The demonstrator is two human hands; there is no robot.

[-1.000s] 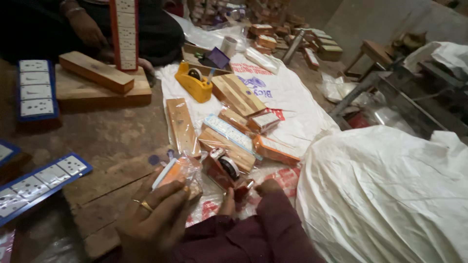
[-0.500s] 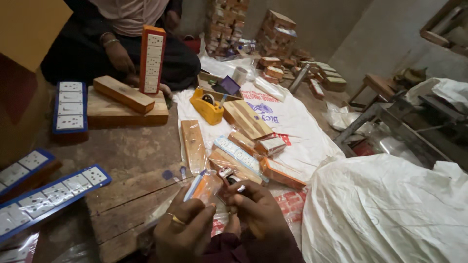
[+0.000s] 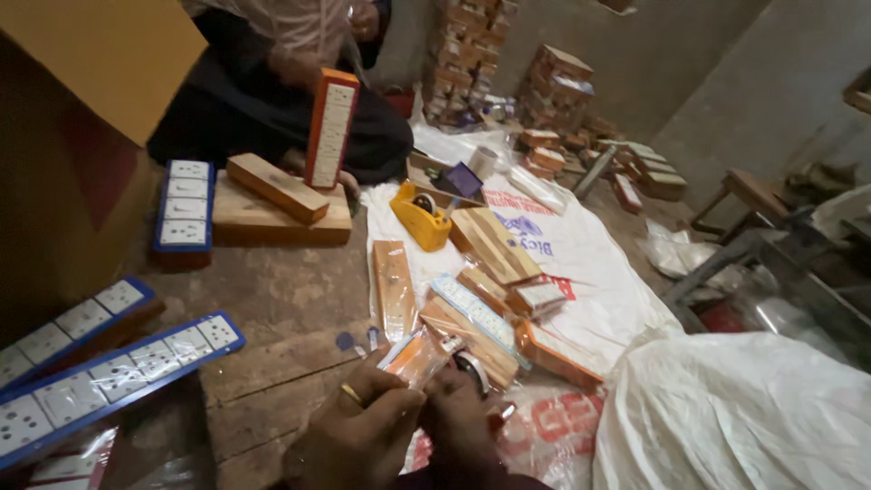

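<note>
My left hand [image 3: 356,428], with a ring on one finger, and my right hand [image 3: 464,419] meet at the bottom middle of the head view. Together they grip a small orange box in clear plastic wrap [image 3: 419,356]. A roll of tape [image 3: 472,367] shows just right of the box, by my right hand; whether the hand holds it is unclear. Several wooden socket boxes [image 3: 490,243] lie on a white printed sack [image 3: 581,263] just beyond my hands.
A yellow tape dispenser [image 3: 419,218] sits on the sack. Blue-edged socket strips [image 3: 109,372] lie at left. Another person [image 3: 281,54] sits opposite, holding an orange-edged strip [image 3: 330,127] upright on wooden boards [image 3: 272,204]. A bulky white bag [image 3: 744,417] fills the right; stacked boxes [image 3: 553,86] behind.
The view has tilted up, showing more of the room. My hands have come closer together on the wrapped box, which sits higher between them than before.
</note>
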